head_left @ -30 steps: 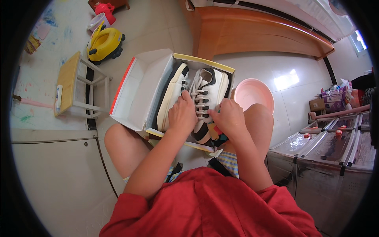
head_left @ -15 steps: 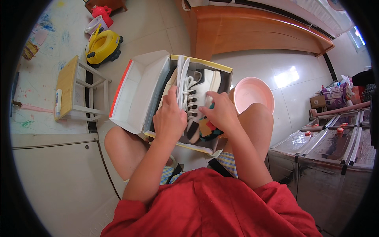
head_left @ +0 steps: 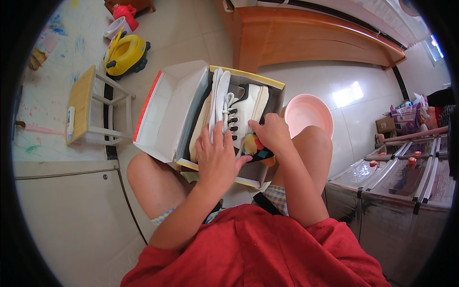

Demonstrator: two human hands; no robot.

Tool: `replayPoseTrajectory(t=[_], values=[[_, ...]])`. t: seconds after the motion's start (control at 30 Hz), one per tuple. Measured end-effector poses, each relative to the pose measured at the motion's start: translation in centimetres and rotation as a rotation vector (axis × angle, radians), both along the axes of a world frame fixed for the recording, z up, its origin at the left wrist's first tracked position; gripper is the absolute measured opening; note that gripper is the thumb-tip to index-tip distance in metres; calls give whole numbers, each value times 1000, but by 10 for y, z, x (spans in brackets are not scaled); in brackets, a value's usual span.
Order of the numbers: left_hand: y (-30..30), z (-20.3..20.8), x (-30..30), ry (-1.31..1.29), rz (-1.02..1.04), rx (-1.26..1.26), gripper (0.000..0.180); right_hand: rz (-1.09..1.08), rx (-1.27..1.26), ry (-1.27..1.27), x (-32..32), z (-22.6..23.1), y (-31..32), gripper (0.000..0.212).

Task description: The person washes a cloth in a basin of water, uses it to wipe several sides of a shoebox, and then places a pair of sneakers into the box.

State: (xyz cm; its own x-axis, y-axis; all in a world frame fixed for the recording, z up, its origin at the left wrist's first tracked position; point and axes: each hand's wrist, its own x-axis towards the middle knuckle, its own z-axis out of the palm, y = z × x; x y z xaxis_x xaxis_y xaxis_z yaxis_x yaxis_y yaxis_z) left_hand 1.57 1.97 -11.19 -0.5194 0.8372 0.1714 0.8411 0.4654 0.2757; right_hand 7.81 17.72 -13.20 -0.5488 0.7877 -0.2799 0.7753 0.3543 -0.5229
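Observation:
An open shoebox (head_left: 194, 166) rests across my lap, its lid tipped back to the left. In it lies a white sneaker (head_left: 247, 106) with black lace loops and white laces; a second, cream-edged shoe (head_left: 199, 138) is partly hidden on its left. Two long white flat pieces, like insoles (head_left: 218, 93), stand between them. My left hand (head_left: 217, 160) lies with fingers stretched over their lower ends and the sneaker, its thumb reaching a colourful patterned cloth (head_left: 252, 143). My right hand (head_left: 275, 134) grips that cloth at the sneaker's right side.
A pink basin (head_left: 308, 115) stands right of the box. To the left are a small wooden-topped stool (head_left: 80, 107) and a yellow child's potty (head_left: 125, 53). An orange-brown wooden bed frame (head_left: 315, 38) is ahead; clear-lidded storage boxes (head_left: 392, 167) stand at the right.
My left hand has slid down and opened from the white flat pieces, which now lean against the sneaker. My right hand has moved slightly right, fingers now closed on the cloth.

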Motion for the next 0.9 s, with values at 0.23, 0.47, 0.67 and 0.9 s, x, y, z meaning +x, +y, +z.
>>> replayPoseTrajectory(t=[0.23,0.47,0.67,0.9], values=[[-5,-27,-36,-386,-239,147,34,62,115,-9,7,8,-3,40],[-10,-31,-38,-193,23,380,45,10,39,-90,9,25,-1,32],[-11,-36,-32,-47,-18,88,50,35,125,-20,10,20,-8,29],[-62,-22,-52,-321,267,321,12,254,-136,278,-8,46,-34,28]])
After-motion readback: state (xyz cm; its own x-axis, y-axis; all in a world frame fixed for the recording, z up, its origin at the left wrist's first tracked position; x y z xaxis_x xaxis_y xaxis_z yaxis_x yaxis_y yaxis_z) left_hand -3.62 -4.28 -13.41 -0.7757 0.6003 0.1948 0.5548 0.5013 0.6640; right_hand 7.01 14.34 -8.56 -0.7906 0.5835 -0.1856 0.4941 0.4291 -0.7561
